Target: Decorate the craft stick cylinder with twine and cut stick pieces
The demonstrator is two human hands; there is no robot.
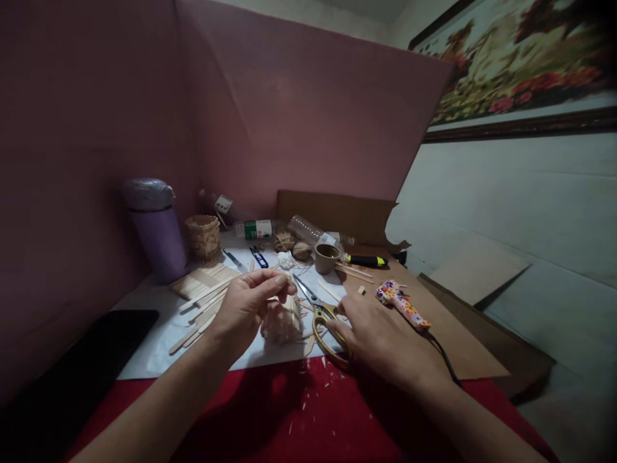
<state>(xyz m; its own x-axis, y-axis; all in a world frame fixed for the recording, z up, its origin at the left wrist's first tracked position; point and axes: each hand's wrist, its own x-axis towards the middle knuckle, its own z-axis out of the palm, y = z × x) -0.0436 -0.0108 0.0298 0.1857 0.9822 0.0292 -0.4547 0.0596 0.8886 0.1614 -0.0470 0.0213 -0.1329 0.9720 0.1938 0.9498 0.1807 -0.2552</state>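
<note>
My right hand (369, 328) grips scissors (321, 321) by their gold handles, the blades pointing up and left toward my other hand. The fingers of my left hand (258, 292) are pinched together, but whatever is between the fingertips is too small to make out. Just below that hand stands a pale round piece (282, 325) that seems to be made of wooden strips, its top partly hidden. Left of it, several flat wooden craft sticks (202, 308) lie on the white paper (144, 347). Small wooden scraps (311, 344) lie by the scissors.
A patterned glue gun (402, 305) with a black cord rests on cardboard (457, 354) at right. Behind are a small cup (326, 258), twine balls (285, 242), plastic bottles (306, 228) and a utility knife (367, 261). A purple tumbler (159, 238) and woven-looking basket (202, 236) stand left.
</note>
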